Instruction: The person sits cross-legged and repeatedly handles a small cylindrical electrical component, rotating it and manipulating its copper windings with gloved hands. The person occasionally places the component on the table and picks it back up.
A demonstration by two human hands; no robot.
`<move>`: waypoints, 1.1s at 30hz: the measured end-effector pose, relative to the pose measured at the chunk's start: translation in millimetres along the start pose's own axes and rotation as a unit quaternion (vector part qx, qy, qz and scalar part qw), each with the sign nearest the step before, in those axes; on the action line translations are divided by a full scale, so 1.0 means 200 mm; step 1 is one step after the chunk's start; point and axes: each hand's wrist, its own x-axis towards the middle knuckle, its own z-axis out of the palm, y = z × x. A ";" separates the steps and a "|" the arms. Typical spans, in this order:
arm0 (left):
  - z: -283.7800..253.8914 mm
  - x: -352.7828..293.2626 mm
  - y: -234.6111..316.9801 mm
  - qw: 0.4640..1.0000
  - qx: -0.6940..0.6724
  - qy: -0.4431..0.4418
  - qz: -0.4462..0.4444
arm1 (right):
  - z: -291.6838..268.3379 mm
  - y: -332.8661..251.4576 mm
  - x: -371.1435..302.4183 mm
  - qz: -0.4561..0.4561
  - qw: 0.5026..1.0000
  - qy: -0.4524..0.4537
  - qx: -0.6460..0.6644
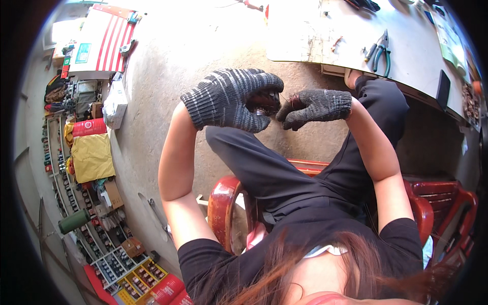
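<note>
My left hand (226,99), in a dark grey striped knit glove, is wrapped round a dark, rounded part (266,103) with a shiny metal bit at its lower side and reddish, wire-like strands. The part's exact kind is not clear, since the glove covers much of it. My right hand (323,107), gloved alike, is close beside it on the right. Its fingers are bent together toward the part, near a thin reddish strand. What lies between those fingertips is too small to make out. Both hands are raised above my lap.
On the white table (305,38) at the upper right lie pliers (382,53) with blue-green handles and a black phone-like slab (443,90). I sit in a red chair (223,211). Along the left wall are shelves, a yellow cloth (92,156) and a box with red stripes (104,38).
</note>
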 end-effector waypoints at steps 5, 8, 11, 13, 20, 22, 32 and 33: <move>0.00 0.01 0.00 1.000 0.010 -0.006 -0.026 | 0.02 -0.01 -0.02 -0.024 0.995 -0.033 0.093; -0.01 0.01 -0.01 0.999 -0.006 -0.017 -0.036 | 0.03 -0.02 -0.02 0.010 0.989 -0.044 0.138; 0.01 0.02 -0.03 1.000 0.016 0.008 0.018 | 0.03 0.00 -0.02 0.016 0.981 -0.074 0.179; 0.01 0.03 -0.03 1.000 -0.014 -0.004 0.014 | 0.03 0.00 -0.02 0.008 0.979 -0.098 0.180; 0.10 0.06 -0.15 0.970 -0.235 -0.052 0.017 | 0.05 -0.10 -0.08 -0.011 0.964 -0.196 0.180; 0.19 0.08 -0.19 0.937 -0.344 -0.065 0.008 | 0.04 -0.13 -0.10 -0.026 0.964 -0.204 0.167; 1.01 0.14 -0.40 0.571 -0.797 0.143 0.134 | 0.07 -0.13 -0.11 -0.086 0.977 -0.121 0.154; 1.13 0.14 -0.39 0.419 -0.882 0.198 0.081 | 0.08 -0.13 -0.10 -0.098 0.977 -0.106 0.157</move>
